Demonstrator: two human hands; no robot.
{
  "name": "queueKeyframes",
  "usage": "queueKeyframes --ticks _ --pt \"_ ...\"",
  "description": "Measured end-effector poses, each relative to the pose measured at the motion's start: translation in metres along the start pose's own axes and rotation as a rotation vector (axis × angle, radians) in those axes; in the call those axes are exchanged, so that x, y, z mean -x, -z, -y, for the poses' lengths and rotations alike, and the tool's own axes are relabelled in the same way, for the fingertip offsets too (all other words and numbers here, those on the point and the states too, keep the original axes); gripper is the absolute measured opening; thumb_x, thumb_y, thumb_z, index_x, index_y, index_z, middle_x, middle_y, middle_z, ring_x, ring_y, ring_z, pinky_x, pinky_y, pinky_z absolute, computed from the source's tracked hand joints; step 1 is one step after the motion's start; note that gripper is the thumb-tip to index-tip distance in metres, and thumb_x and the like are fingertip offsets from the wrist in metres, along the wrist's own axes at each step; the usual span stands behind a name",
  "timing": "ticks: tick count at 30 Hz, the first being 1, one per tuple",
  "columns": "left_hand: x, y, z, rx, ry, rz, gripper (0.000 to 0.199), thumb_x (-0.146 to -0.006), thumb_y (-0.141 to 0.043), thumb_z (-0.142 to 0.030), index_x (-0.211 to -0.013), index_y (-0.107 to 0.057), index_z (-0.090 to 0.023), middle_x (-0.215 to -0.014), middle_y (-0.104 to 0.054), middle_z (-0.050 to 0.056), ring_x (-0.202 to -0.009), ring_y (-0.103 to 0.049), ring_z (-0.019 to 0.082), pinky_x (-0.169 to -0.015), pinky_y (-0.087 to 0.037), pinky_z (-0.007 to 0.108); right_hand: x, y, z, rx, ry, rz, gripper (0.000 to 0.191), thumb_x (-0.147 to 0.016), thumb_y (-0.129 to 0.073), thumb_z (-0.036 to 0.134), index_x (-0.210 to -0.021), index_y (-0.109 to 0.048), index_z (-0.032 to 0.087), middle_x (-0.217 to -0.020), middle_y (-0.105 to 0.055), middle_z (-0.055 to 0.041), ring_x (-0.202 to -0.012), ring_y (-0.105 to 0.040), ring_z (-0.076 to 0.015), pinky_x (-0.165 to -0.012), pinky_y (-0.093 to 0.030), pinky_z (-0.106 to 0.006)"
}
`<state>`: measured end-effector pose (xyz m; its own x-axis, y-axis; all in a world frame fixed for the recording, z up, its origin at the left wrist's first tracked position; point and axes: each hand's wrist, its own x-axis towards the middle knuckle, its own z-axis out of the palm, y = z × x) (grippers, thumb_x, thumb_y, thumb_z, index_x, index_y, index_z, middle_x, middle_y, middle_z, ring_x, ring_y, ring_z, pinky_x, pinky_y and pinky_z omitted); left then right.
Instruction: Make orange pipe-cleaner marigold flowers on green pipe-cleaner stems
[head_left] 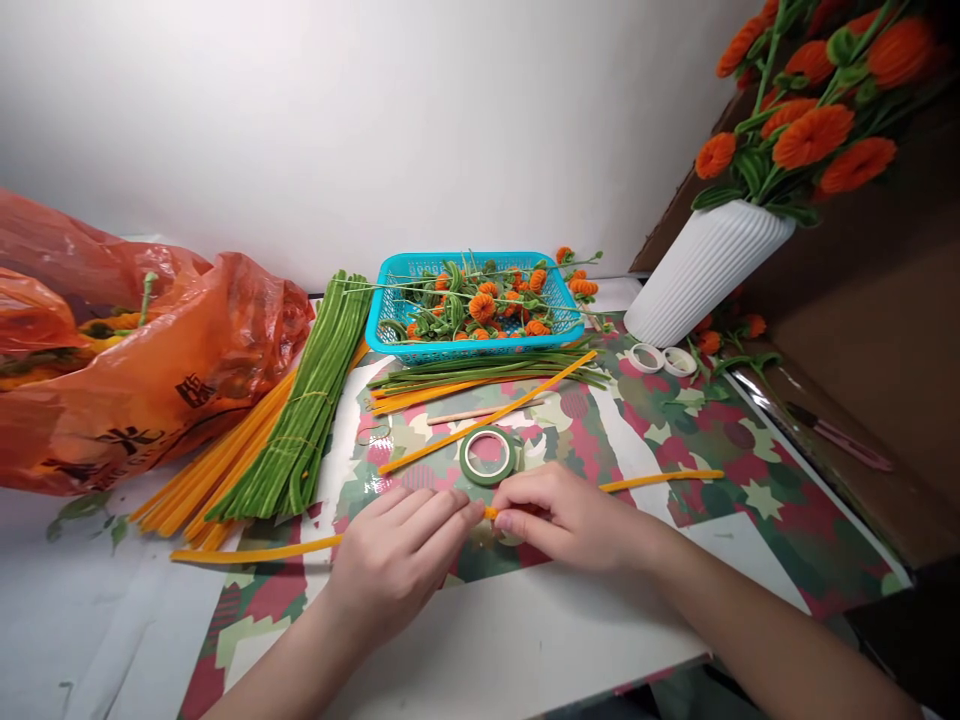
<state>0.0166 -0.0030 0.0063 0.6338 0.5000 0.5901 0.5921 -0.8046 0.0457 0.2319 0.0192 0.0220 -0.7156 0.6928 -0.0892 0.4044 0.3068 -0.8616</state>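
Both hands meet low in the middle of the view, closed on an orange pipe cleaner [490,513]. My left hand [401,550] pinches it from the left, and a long orange length sticks out past the wrist on that side. From the other side my right hand [566,515] grips it between thumb and finger; another orange length shows beyond that hand. Only a short bit is visible between the fingertips. Just behind the hands lies a roll of green tape [489,457]. A loose orange pipe cleaner [450,443] lies slantwise behind the roll.
A blue basket [469,352] holds orange flowers and green stems. Bundled green pipe cleaners [300,420] lie left, beside an orange plastic bag [172,390]. A white vase [709,270] of orange flowers stands right, near white tape rolls [679,362] and a cutter knife [840,437].
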Motion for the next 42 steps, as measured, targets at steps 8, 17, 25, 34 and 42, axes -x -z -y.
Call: queueKeyframes --ticks 8,17,25,34,42 --pt "0.000 0.002 0.000 0.174 0.110 0.033 0.019 -0.088 -0.050 -0.009 -0.100 -0.063 -0.016 -0.085 -0.072 0.005 -0.067 -0.062 0.016 -0.060 -0.043 0.027 -0.001 -0.001 -0.003 0.107 0.026 -0.018 0.022 -0.094 -0.043 0.021 -0.075 -0.054 0.017 -0.070 -0.058 0.0017 -0.065 -0.048 -0.0095 -0.060 -0.035 -0.020" --pt "-0.013 0.016 0.000 0.899 0.727 0.612 0.020 -0.088 -0.049 -0.024 -0.078 -0.064 -0.016 -0.061 -0.059 -0.001 -0.052 -0.053 0.010 -0.048 -0.038 0.020 0.004 -0.002 0.001 0.188 0.131 0.095 0.013 -0.090 -0.049 0.019 -0.078 -0.056 0.018 -0.071 -0.057 0.0032 -0.065 -0.048 -0.0090 -0.059 -0.032 -0.021" --pt "-0.012 0.012 0.006 1.076 0.573 0.824 0.012 -0.076 -0.053 -0.011 -0.072 -0.064 -0.014 -0.062 -0.057 -0.001 -0.056 -0.048 0.009 -0.052 -0.036 0.019 0.005 -0.002 0.004 0.119 0.156 0.235 0.013 -0.088 -0.052 0.014 -0.077 -0.057 0.018 -0.071 -0.059 0.0049 -0.064 -0.049 -0.0073 -0.058 -0.032 -0.019" --pt "-0.002 -0.005 0.009 1.523 0.742 0.760 0.007 -0.070 -0.059 -0.012 -0.064 -0.063 -0.013 -0.056 -0.059 0.000 -0.048 -0.052 0.009 -0.047 -0.040 0.018 0.005 -0.002 0.001 0.017 0.248 0.217 0.014 -0.090 -0.050 0.013 -0.083 -0.062 0.016 -0.073 -0.062 0.0015 -0.065 -0.051 -0.0089 -0.061 -0.036 -0.019" --pt "-0.005 -0.009 0.007 1.860 0.931 0.753 0.021 -0.071 -0.071 -0.031 -0.064 -0.066 -0.012 -0.050 -0.058 -0.002 -0.036 -0.049 0.007 -0.034 -0.040 0.016 0.006 -0.004 -0.002 0.157 0.441 0.033 0.021 -0.092 -0.044 0.012 -0.083 -0.062 0.016 -0.068 -0.057 -0.0001 -0.065 -0.047 -0.0112 -0.060 -0.033 -0.022"
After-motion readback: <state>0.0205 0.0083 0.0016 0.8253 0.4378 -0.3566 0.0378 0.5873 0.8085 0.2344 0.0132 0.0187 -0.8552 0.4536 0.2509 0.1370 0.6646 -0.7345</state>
